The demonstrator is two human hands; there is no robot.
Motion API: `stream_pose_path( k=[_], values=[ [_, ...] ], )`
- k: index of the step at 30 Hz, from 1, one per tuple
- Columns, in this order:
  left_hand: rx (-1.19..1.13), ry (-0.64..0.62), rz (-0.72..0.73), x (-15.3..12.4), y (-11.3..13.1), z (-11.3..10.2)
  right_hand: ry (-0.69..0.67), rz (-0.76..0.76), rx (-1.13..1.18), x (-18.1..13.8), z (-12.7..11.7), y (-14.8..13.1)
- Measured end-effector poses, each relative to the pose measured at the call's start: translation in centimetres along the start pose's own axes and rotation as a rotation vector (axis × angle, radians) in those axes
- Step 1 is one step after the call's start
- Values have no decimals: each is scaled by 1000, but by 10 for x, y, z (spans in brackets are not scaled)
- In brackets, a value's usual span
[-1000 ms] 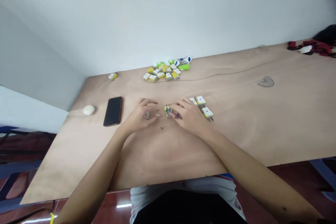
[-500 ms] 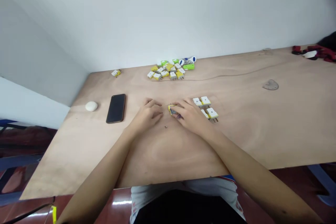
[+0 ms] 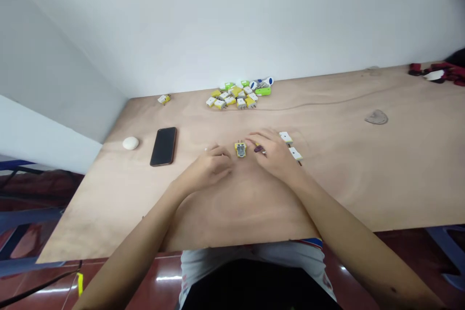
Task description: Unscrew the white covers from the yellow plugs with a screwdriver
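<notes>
from my end of the feed, at the lower left of the frame, i see a yellow strip near a dark cable, below the tabletop. next, left of centre, a white rounded object sits near the tabletop's left edge. just right of it lies a dark phone, screen up, and above that, toward the upper left, a single white-and-yellow plug near the wall.

at the middle of the frame i have the left hand low over the tabletop, its fingers loosely curled in toward the thumb; i cannot tell whether anything is inside. a tiny white bit shows at its upper edge. just right of that hand, apart from its fingertips, is the opened plug, lying with its grey inside facing up and its pins pointing away from me. above, in the upper middle, i see a heap of plugs, white and yellow with some green.

right of the opened plug, the right hand has thumb and fingers bent close around a dark purple piece, with its fingertips just beside the plug. past its knuckles lie two white-topped plugs, partly covered by it. farther right rests a grey rounded piece, and at the upper right edge a red-and-black bundle.
</notes>
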State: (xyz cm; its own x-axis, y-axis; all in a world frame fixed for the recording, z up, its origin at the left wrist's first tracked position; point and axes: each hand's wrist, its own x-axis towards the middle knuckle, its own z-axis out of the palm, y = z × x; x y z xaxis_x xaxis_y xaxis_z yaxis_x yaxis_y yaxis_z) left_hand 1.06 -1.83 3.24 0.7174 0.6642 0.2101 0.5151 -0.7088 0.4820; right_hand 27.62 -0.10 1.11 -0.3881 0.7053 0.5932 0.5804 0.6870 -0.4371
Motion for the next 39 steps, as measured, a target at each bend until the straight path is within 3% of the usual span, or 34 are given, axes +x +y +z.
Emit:
stream_pose_path(
  k=[4,12,23,25,30,34,39],
  values=[
    [-47,-55,-16,-11,11,7,187,20,7,2,-7,4],
    [-90,-24,4,-18,10,20,327,25,51,6,-13,2],
    [-177,-26,4,-14,25,37,386,164,149,10,-22,0],
    [-203,-33,-1,-15,26,34,331,204,126,7,-32,5],
    [-229,-14,13,-22,21,20,-92,110,-120,-28,-55,11],
    [-156,43,30,-20,5,11,-158,67,-262,-60,-57,-1],
    [-42,162,-44,1,-10,9,-201,9,-424,-68,-41,-17]
  ],
)
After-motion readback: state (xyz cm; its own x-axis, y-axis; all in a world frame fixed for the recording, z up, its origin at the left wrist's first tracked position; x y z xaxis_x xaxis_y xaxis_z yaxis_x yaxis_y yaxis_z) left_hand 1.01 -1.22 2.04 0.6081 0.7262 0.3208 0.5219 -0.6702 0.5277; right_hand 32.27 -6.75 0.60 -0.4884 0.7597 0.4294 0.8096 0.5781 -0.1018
